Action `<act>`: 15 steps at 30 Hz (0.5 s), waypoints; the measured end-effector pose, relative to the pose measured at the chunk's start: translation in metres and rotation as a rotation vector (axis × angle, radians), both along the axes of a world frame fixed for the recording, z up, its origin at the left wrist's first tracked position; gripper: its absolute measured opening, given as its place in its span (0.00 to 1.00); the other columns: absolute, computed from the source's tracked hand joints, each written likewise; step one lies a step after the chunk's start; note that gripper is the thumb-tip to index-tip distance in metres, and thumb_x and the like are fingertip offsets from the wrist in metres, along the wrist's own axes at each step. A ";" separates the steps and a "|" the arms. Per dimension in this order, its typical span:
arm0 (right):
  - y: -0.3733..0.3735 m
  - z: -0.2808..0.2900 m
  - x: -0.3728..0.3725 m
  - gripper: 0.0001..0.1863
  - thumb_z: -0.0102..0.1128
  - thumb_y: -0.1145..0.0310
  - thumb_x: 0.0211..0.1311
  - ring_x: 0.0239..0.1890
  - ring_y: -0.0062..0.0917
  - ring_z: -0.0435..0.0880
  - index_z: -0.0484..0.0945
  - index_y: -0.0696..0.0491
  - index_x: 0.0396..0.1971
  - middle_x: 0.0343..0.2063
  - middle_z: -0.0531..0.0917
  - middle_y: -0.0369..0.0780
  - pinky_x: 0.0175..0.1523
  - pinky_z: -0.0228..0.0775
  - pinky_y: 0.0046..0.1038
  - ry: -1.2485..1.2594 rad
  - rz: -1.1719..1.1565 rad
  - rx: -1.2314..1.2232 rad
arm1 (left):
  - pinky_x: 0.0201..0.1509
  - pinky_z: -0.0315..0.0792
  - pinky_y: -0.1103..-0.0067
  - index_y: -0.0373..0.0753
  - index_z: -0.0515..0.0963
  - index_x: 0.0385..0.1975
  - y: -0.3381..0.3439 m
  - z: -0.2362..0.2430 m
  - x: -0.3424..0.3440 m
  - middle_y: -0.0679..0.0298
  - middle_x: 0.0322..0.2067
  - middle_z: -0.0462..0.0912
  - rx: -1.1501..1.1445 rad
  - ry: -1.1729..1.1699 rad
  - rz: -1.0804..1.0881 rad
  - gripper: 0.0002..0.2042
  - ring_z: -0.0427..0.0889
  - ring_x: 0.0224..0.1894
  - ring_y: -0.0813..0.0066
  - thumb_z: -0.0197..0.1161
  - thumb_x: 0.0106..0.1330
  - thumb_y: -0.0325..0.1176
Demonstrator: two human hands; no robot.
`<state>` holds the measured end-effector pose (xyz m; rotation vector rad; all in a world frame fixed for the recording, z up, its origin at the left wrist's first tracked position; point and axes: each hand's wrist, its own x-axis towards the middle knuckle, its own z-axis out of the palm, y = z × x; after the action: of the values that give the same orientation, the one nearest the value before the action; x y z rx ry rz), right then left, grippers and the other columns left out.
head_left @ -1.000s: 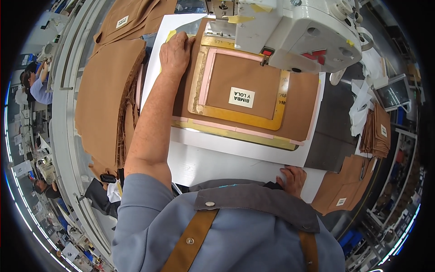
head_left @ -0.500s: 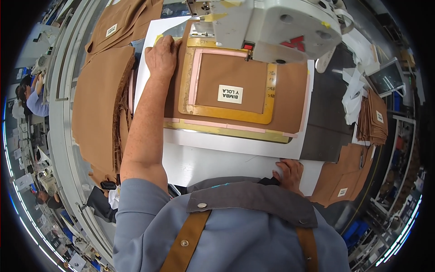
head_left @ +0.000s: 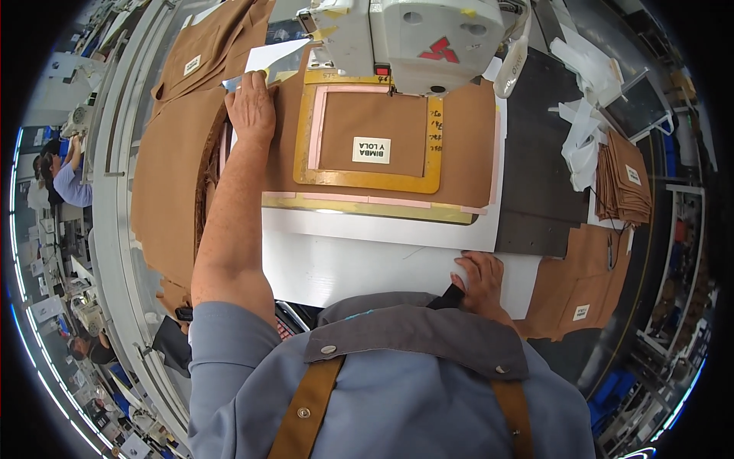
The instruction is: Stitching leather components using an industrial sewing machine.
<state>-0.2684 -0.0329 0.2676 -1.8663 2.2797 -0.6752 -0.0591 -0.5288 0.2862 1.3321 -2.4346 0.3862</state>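
My left hand is at the far left corner of a flat template, its fingers bent together next to a yellow tab; what is under them is hidden. The template carries a brown fabric panel edged with pink strips and lies on a white sheet. A yellow frame lies on the panel around a cream label. The sewing machine head stands over the frame's far edge. My right hand rests on the white tabletop's near right edge, fingers loosely bent and apart, holding nothing visible.
A thick stack of brown panels lies at my left, more labelled brown pieces behind it. On the right are a dark plate, crumpled white material, piled brown pieces and a brown panel.
My left hand has shifted slightly left and nearer, and more of the panel's far left edge shows. My right hand stays at the table edge. The whole view has also shifted a little.
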 end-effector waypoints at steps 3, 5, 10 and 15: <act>-0.002 0.002 0.000 0.18 0.70 0.64 0.57 0.54 0.34 0.76 0.78 0.48 0.47 0.49 0.79 0.36 0.60 0.62 0.41 -0.019 0.002 -0.020 | 0.60 0.65 0.61 0.45 0.73 0.59 0.026 -0.002 0.011 0.64 0.62 0.76 -0.024 0.133 -0.053 0.18 0.76 0.61 0.61 0.61 0.70 0.38; 0.000 0.002 -0.001 0.18 0.70 0.65 0.57 0.54 0.35 0.75 0.78 0.48 0.47 0.49 0.78 0.36 0.60 0.62 0.41 -0.018 -0.004 -0.022 | 0.71 0.57 0.59 0.48 0.69 0.66 0.053 0.000 0.009 0.64 0.69 0.70 0.071 0.167 -0.268 0.20 0.67 0.70 0.63 0.51 0.76 0.42; -0.003 0.011 0.004 0.17 0.69 0.66 0.58 0.55 0.35 0.75 0.78 0.49 0.47 0.49 0.78 0.37 0.60 0.61 0.41 -0.032 -0.002 -0.036 | 0.78 0.35 0.49 0.51 0.56 0.76 0.076 -0.016 0.039 0.71 0.76 0.57 0.262 -0.081 0.017 0.29 0.49 0.79 0.67 0.36 0.79 0.54; -0.003 0.018 0.006 0.17 0.67 0.65 0.59 0.56 0.35 0.75 0.78 0.50 0.47 0.50 0.78 0.37 0.61 0.61 0.40 -0.072 -0.001 -0.046 | 0.78 0.31 0.47 0.43 0.61 0.73 0.085 -0.009 0.057 0.65 0.77 0.54 0.150 -0.193 0.138 0.29 0.47 0.80 0.62 0.39 0.79 0.53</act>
<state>-0.2621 -0.0359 0.2857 -1.8293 2.2399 -0.7884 -0.0021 -0.4438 0.2772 1.5997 -2.5799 0.3893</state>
